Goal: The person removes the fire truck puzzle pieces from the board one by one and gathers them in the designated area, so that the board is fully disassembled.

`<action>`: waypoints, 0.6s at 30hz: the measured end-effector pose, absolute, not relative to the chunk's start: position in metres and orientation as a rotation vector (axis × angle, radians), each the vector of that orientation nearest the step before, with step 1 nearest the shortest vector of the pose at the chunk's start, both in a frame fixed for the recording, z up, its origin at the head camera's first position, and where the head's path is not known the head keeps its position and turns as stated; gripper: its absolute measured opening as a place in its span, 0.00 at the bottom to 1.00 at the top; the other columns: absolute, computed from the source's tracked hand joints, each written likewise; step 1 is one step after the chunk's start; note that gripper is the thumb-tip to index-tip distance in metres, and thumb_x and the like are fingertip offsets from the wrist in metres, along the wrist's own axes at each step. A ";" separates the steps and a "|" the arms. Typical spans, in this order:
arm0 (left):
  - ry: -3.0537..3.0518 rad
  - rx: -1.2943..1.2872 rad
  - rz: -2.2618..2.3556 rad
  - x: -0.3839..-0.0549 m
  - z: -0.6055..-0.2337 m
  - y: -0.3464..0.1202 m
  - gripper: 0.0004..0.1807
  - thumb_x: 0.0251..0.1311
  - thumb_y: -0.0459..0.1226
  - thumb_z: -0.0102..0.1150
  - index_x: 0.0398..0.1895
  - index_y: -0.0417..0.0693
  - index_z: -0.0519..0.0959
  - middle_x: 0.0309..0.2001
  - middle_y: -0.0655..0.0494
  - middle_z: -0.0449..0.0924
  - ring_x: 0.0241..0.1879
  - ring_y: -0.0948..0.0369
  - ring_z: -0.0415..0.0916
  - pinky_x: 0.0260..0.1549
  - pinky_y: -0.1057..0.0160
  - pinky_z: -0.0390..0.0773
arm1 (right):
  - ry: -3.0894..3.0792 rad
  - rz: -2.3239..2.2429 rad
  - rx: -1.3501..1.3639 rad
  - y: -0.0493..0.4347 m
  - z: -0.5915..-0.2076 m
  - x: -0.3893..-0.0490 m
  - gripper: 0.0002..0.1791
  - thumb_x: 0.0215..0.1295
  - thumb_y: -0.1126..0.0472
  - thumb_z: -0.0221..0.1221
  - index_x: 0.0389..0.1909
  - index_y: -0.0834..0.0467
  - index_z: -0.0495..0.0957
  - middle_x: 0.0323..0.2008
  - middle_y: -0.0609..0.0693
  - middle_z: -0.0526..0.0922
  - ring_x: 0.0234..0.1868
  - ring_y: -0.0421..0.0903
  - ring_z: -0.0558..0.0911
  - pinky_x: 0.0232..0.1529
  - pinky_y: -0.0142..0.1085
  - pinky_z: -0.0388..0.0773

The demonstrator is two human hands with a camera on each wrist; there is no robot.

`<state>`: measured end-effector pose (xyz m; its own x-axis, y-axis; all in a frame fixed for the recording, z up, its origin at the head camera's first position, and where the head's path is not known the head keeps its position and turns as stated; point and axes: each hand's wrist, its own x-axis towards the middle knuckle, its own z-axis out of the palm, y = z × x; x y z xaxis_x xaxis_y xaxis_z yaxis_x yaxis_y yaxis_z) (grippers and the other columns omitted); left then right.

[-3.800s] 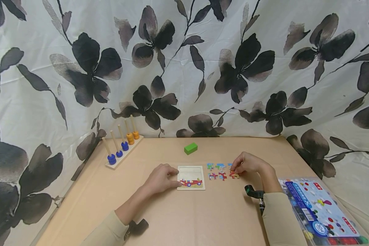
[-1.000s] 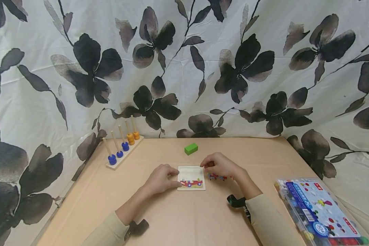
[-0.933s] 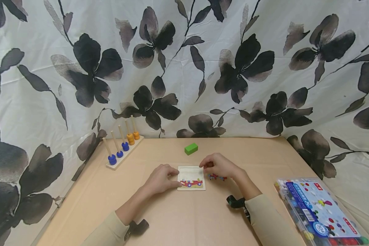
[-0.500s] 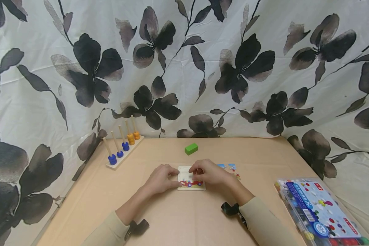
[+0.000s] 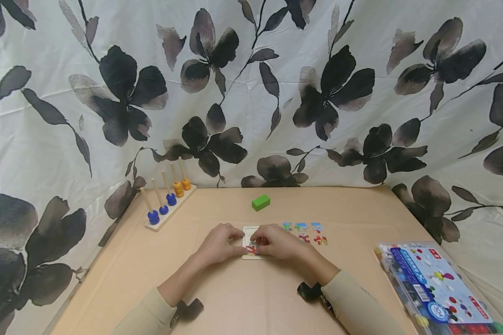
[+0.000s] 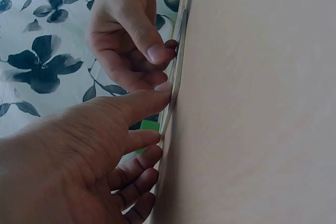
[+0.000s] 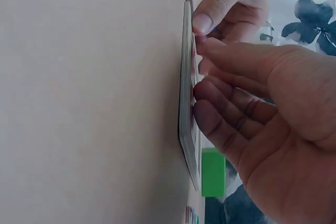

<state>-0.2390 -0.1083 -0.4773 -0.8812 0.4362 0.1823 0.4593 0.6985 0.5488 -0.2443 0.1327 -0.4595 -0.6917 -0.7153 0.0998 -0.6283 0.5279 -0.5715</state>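
Observation:
A small wooden puzzle board [image 5: 247, 229] with a pale rim lies mid-table; assembled red car pieces [image 5: 250, 250] show along its lower part. My left hand [image 5: 220, 243] holds the board's left side, thumb at the near corner and forefinger higher up; in the left wrist view its thumb meets the rim [image 6: 176, 80]. My right hand [image 5: 282, 244] reaches over the board from the right, fingertips pinching a small puzzle piece [image 5: 253, 243] low on it, mostly hidden by the fingers. In the right wrist view the right fingertips [image 7: 203, 109] touch the board's face.
Right of the board lie blue sky pieces [image 5: 302, 226] and red pieces [image 5: 320, 239]. A green block [image 5: 261, 202] stands behind. At the back left is a peg stand [image 5: 169, 209] with blue and orange rings. A clear box [image 5: 438, 284] of colored parts lies right.
My right hand has moved left from the loose pieces onto the board, bringing a puzzle piece from the near row. My left hand has stayed at the board's left edge.

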 end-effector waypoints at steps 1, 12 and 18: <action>-2.861 -0.753 -0.940 -0.239 -0.477 -0.108 0.25 0.47 0.52 0.82 0.47 0.51 0.90 0.43 0.58 0.87 0.45 0.58 0.79 0.48 0.54 0.77 | 2.629 -0.878 -1.159 0.132 -0.461 -0.244 0.13 0.65 0.62 0.71 0.49 0.58 0.87 0.38 0.48 0.84 0.35 0.36 0.78 0.41 0.30 0.79; -2.861 -0.779 -0.920 -0.240 -0.476 -0.108 0.25 0.48 0.52 0.82 0.47 0.50 0.90 0.42 0.57 0.88 0.45 0.59 0.79 0.48 0.54 0.78 | 2.670 -0.861 -1.143 0.123 -0.470 -0.242 0.11 0.65 0.61 0.71 0.47 0.56 0.88 0.36 0.48 0.83 0.37 0.41 0.79 0.41 0.29 0.76; -2.887 -0.806 -0.947 -0.241 -0.473 -0.109 0.25 0.50 0.50 0.81 0.49 0.48 0.90 0.44 0.57 0.89 0.46 0.58 0.80 0.49 0.53 0.78 | 2.671 -0.875 -1.120 0.123 -0.471 -0.242 0.11 0.65 0.62 0.70 0.47 0.58 0.86 0.36 0.48 0.82 0.36 0.38 0.77 0.42 0.30 0.76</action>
